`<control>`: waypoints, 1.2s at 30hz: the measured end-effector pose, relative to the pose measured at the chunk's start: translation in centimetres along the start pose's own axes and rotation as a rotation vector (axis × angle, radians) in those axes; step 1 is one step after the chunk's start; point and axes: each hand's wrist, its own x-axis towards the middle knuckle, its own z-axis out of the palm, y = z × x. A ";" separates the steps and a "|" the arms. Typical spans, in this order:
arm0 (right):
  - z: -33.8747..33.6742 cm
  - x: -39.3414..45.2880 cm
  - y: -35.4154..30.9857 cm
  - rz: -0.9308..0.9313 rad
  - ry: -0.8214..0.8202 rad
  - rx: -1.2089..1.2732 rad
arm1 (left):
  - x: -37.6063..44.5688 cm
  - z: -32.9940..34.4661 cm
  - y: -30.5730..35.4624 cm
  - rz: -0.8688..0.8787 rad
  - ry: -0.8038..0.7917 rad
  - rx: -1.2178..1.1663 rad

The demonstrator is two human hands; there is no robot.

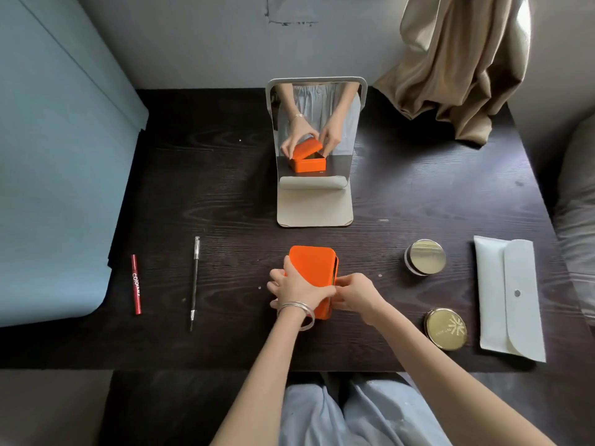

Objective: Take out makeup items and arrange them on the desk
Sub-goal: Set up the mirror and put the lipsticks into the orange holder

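Observation:
An orange box (314, 268) stands on the dark desk (225, 204) in front of me. Its orange lid is tilted up on one side, as the mirror's reflection shows. My left hand (291, 286), with bangles on the wrist, grips the lid's left edge. My right hand (352, 292) pinches the lid's near right edge. A red pencil (136, 284) and a thin dark pencil (194, 283) lie apart at the left. Two round gold compacts (425, 256) (446, 328) sit at the right, beside a white pouch (508, 297).
A standing mirror (315, 149) on a beige base faces me at the desk's middle. A tan curtain (457, 66) drapes onto the far right corner. A light blue surface (58, 175) borders the desk's left side.

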 end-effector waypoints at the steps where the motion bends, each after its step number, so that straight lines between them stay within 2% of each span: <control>1: -0.2 0.1 -0.1 -0.022 0.009 -0.071 | 0.4 -0.4 -0.6 0.000 -0.062 -0.094; 5: -0.8 0.6 -0.1 -0.072 0.054 -0.188 | 1.0 -2.1 -2.9 -0.058 -0.314 -0.554; 10: -1.2 0.4 0.0 -0.089 0.050 -0.197 | 0.5 -3.6 -3.3 -0.018 -0.416 -0.900; 13: -1.3 0.0 0.1 -0.121 0.032 -0.167 | 0.6 -5.0 -3.7 -0.093 -0.394 -1.097; 15: -1.1 -0.2 0.0 -0.126 0.036 -0.167 | 1.5 -5.5 -4.3 -0.148 -0.307 -1.099; 18: -0.9 -0.5 -0.3 -0.110 0.031 -0.160 | 2.8 -5.7 -5.1 -0.224 -0.196 -1.014; 20: -0.6 -0.8 -0.5 -0.086 0.042 -0.145 | 3.7 -5.8 -5.5 -0.218 -0.127 -0.861; 22: 0.0 -1.3 -0.6 -0.146 0.177 -0.247 | 4.0 -6.1 -5.5 -0.119 -0.042 -0.618; 24: 0.5 -1.8 -0.8 -0.240 0.402 -0.404 | 4.3 -6.3 -5.2 -0.026 0.031 -0.324; 26: 1.3 -2.0 -1.1 -0.296 0.500 -0.466 | 4.8 -6.4 -4.8 0.002 0.055 -0.069; 29: 2.8 -1.8 -1.6 -0.267 0.445 -0.516 | 4.9 -6.5 -4.1 -0.003 0.016 0.143; 36: 6.4 -0.7 -1.6 -0.209 0.464 -0.930 | 3.9 -6.0 -3.9 0.040 -0.015 0.314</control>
